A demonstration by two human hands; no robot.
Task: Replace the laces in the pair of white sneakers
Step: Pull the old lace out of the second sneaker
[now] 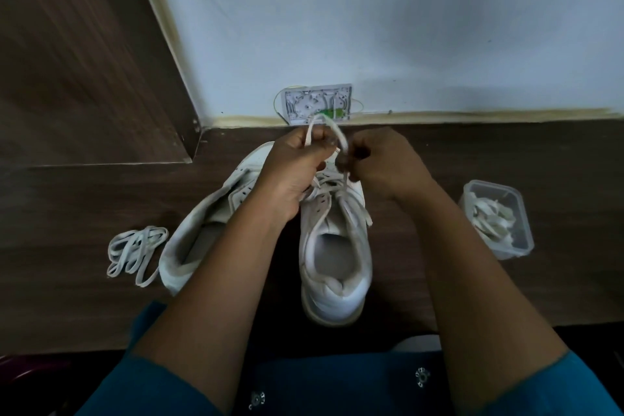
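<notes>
left sneaker (pixel 199 213) partly behind forearm (pixel 216 280), sleeves (pixel 145 382) cropped

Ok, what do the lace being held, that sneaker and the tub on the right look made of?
Lace: flat, limp white band, probably woven cotton or polyester. Sneaker: smooth matte white upper with punched holes, leather or a synthetic look-alike; cannot tell which. Tub: clear, slightly cloudy rigid plastic; the laces inside show through its walls.

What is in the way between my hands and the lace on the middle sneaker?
Nothing visible. Both the left hand and right hand already grip the lace above the sneaker.
</notes>
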